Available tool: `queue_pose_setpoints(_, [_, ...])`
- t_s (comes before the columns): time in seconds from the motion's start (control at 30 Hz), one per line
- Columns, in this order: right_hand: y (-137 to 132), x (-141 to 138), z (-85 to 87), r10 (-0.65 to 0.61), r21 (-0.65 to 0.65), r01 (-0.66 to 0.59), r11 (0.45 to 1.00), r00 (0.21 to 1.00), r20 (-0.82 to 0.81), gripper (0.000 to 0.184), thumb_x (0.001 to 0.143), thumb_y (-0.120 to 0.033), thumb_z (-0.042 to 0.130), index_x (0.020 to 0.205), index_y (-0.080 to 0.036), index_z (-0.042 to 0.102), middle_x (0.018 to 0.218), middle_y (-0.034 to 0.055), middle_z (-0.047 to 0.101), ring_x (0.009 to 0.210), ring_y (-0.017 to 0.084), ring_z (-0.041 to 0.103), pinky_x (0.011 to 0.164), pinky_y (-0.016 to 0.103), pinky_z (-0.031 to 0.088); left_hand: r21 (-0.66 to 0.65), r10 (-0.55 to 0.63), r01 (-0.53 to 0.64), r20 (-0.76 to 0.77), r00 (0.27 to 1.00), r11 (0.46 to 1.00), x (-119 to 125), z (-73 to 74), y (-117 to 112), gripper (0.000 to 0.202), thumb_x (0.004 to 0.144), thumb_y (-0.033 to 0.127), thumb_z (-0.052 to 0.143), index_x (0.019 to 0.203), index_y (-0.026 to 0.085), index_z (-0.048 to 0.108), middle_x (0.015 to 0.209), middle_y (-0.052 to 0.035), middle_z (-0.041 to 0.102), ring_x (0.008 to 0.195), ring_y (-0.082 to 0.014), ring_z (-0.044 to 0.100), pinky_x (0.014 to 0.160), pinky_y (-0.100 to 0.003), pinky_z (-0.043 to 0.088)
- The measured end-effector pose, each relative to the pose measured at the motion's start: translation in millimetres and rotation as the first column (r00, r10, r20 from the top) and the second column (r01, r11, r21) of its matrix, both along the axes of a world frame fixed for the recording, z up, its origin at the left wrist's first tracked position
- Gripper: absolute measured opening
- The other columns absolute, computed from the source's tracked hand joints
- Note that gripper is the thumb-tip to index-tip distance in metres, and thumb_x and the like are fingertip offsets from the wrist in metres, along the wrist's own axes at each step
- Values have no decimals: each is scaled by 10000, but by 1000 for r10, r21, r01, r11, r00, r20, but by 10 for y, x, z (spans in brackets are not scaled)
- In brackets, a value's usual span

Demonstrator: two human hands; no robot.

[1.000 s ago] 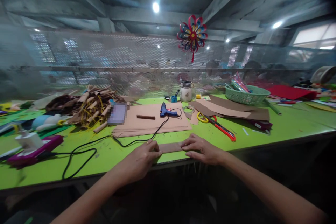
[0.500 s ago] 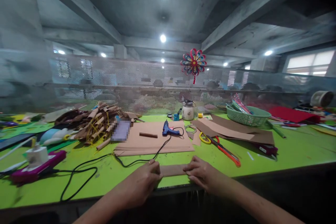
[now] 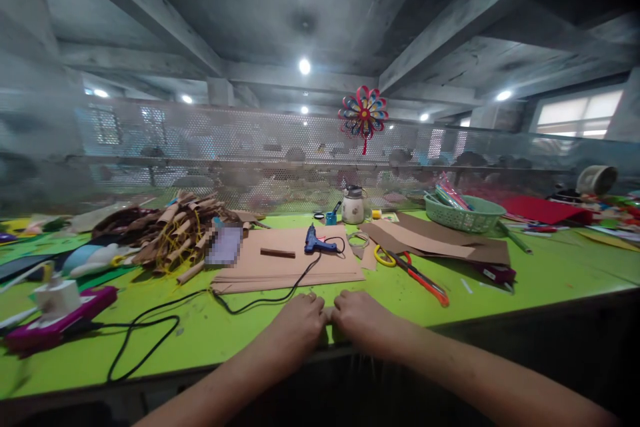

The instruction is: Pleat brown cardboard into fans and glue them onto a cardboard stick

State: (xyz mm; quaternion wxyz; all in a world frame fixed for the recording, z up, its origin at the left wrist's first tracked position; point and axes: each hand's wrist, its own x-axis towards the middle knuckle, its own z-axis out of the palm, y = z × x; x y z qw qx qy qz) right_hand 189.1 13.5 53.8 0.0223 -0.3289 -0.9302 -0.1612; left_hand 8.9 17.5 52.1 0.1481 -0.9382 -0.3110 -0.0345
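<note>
My left hand and my right hand are nearly together at the table's front edge, fingers curled closed. Between them a small bit of the brown cardboard strip shows; the rest is hidden under the fingers. I cannot tell whether the strip is folded or rolled. Beyond the hands lies a stack of brown cardboard sheets, bearing a blue glue gun and a narrow rolled cardboard piece. Scissors with yellow handles and an orange-and-black cutter rest to the right.
A black cord crosses the green table to a purple power strip. A heap of cardboard rolls sits back left. Behind stand a jar and a green basket; brown sheets lie right.
My hands have come together from either end of the cardboard strip, covering most of it. The view has shifted slightly to the right.
</note>
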Motion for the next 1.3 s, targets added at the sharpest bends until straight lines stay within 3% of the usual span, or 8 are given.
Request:
queue_pose_setpoints(0.17, [37,148,230,-79,-177,37,983,969,-236,193,735,-98,577,867,-179,692,750,38,625,660,147,534,545,234,304,-96,75,-55,228,971,994,-150,268,-69,136,776,67,488,805,162,580,876,-70,572,759,-185,520,650,-276,392])
queue_pose_setpoints(0.23, [39,190,347,-42,-264,-59,963,932,-359,223,741,-58,561,869,-165,708,749,33,639,667,129,545,579,210,342,-210,63,1,297,953,978,-206,397,-49,187,737,51,489,815,174,605,839,-40,573,729,-158,518,613,-240,368])
queue_pose_setpoints(0.33, [100,217,396,-23,-394,-199,897,870,-492,186,773,-81,564,856,-126,725,747,45,666,679,122,563,622,193,389,-418,67,88,344,937,904,-240,483,71,243,715,58,486,829,172,668,781,-22,610,715,-139,534,610,-211,366])
queue_pose_setpoints(0.47, [275,226,184,-147,-571,-189,799,859,-491,153,744,-131,602,818,-98,732,690,35,674,620,123,556,589,197,406,-618,161,69,308,938,783,-202,306,276,249,739,154,512,900,144,701,719,-12,649,625,-116,522,556,-189,360])
queue_pose_setpoints(0.63, [378,249,1,-180,-639,-226,735,844,-506,183,750,-178,573,827,-100,720,700,19,673,643,129,565,607,199,423,-627,216,71,370,904,775,-141,90,316,207,783,237,511,800,122,682,740,-30,644,655,-127,537,591,-199,383])
queue_pose_setpoints(0.8, [395,223,75,-162,-656,-201,728,879,-449,188,750,-194,568,832,-106,712,683,9,652,611,115,532,582,196,399,-605,232,31,352,907,796,-103,122,255,222,828,274,480,803,130,647,718,-29,626,639,-128,523,587,-211,369])
queue_pose_setpoints(1.03, [379,168,73,-167,-623,-146,769,894,-416,171,785,-237,573,791,-111,688,592,-24,574,547,91,464,507,182,332,-571,264,-15,356,896,821,-80,115,188,179,824,300,515,803,150,611,744,-26,612,668,-143,520,569,-222,348])
queue_pose_setpoints(1.3, [298,158,85,-71,-483,-144,864,914,-400,87,772,-146,585,780,-114,665,743,26,620,644,108,497,569,190,343,-512,211,8,368,905,859,-95,70,195,141,830,269,512,780,161,588,700,-6,584,627,-130,490,547,-221,322])
